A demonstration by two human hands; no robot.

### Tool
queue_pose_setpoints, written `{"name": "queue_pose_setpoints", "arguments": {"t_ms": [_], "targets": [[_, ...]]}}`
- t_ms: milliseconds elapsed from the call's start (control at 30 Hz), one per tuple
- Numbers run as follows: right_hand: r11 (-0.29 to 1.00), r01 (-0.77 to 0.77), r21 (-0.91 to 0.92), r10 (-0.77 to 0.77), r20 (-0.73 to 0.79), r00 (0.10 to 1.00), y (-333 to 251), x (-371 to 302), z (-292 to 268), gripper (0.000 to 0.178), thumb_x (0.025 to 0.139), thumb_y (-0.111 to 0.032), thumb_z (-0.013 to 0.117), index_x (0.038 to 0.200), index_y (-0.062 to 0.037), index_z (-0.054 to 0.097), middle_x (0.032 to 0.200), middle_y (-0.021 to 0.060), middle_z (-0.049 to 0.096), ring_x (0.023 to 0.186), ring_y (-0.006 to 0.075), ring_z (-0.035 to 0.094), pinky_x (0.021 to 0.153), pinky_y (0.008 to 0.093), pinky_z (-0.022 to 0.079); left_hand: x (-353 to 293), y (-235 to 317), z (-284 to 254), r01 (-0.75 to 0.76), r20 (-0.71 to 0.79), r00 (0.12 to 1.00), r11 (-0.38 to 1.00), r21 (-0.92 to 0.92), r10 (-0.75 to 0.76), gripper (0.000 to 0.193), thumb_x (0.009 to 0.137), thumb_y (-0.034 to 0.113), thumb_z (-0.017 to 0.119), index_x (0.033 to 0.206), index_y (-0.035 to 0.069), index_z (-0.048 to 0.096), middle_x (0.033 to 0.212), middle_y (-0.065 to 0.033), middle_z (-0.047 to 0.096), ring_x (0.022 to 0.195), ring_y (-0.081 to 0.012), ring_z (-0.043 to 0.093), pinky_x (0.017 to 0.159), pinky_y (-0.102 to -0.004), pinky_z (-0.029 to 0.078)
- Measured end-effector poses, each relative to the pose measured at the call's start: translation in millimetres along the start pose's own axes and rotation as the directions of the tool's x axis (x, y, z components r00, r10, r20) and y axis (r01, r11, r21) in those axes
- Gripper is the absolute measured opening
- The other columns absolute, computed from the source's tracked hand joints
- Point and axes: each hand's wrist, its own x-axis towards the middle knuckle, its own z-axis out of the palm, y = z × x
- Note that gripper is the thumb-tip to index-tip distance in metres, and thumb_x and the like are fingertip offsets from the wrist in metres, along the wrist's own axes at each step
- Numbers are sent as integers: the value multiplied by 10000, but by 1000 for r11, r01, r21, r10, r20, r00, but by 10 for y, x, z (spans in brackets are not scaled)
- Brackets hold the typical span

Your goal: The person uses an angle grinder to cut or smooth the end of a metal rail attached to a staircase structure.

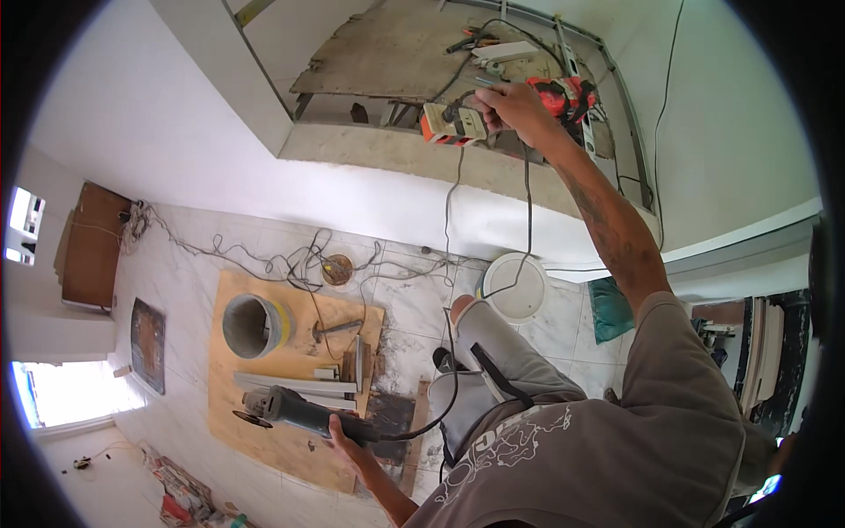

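My left hand (346,444) is wrapped round the rear body of a dark angle grinder (304,414), whose disc (253,420) points left above the floor. From its back end a black power cord (451,392) runs up past my leg toward the ledge. My right hand (509,110) is stretched out to an orange and cream socket box (458,125) at the ledge's edge. A dark plug (452,113) sits on that box. The fingers are closed beside it, seemingly on the cord; they partly hide it.
On the ledge lie a worn wooden board (370,57) and a red tool (559,95). A white bucket (515,289) stands by my knee. Below, a plywood sheet (229,370) bears a grey round bucket (255,326), a hammer (336,330) and metal profiles (290,383). Tangled cords (299,264) cross the tiles.
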Motion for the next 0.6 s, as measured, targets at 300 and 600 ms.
{"name": "queue_pose_setpoints", "arguments": {"t_ms": [300,600], "targets": [[795,-278,538,303,44,952,-156,1063,-531,138,972,-99,529,878,-23,597,774,42,628,689,144,612,667,323,572,-80,420,497,-135,288,950,990,29,121,487,843,237,723,1179,-38,501,900,-142,601,746,-237,636,650,-361,562],[655,-246,715,355,-4,935,228,1931,-445,79,954,-38,498,930,-10,568,824,98,628,731,199,633,686,379,547,-244,560,801,-162,257,958,981,103,132,599,756,273,772,1168,-43,475,828,-163,603,706,-266,634,674,-392,575]]}}
